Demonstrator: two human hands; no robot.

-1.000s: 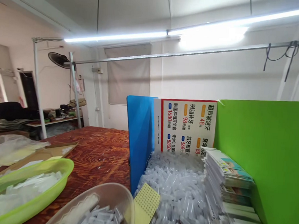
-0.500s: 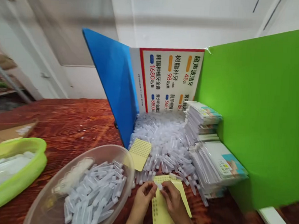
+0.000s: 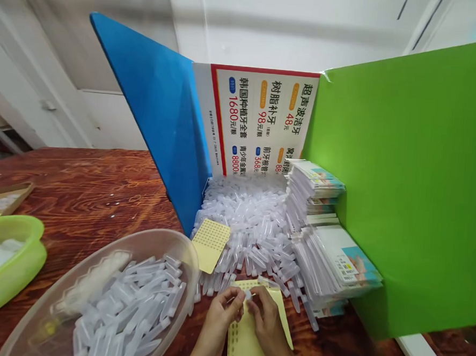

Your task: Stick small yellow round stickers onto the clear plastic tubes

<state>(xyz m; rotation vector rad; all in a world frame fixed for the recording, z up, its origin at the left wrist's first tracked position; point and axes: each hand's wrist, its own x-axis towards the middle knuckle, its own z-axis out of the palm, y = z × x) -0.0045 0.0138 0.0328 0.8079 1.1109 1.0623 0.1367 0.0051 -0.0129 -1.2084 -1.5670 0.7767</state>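
My left hand [image 3: 222, 314] and my right hand [image 3: 267, 315] are close together, fingers pinched at a small whitish plastic tube [image 3: 248, 295] between them. Only one pale end of it shows; the fingers cover the rest. Under my right hand lies a yellow sticker sheet [image 3: 247, 346] with rows of small dark marks. A second yellow sticker sheet [image 3: 211, 241] rests tilted on the near left edge of a large heap of clear capped plastic tubes [image 3: 256, 211]. To the left, a translucent plastic basin [image 3: 193, 256] holds many similar tubes.
Packs of printed cards [image 3: 333, 259] are stacked at the right of the heap. A blue panel [image 3: 154, 97], a printed price board [image 3: 261, 120] and a green panel [image 3: 403, 182] wall it in. A lime-green basket [image 3: 23, 261] stands far left on the reddish wooden table [image 3: 100, 191].
The camera view has shifted slightly, so the scene sits further left. Both hands stay over the sticker sheet, fingers still pinched together at the small tube.
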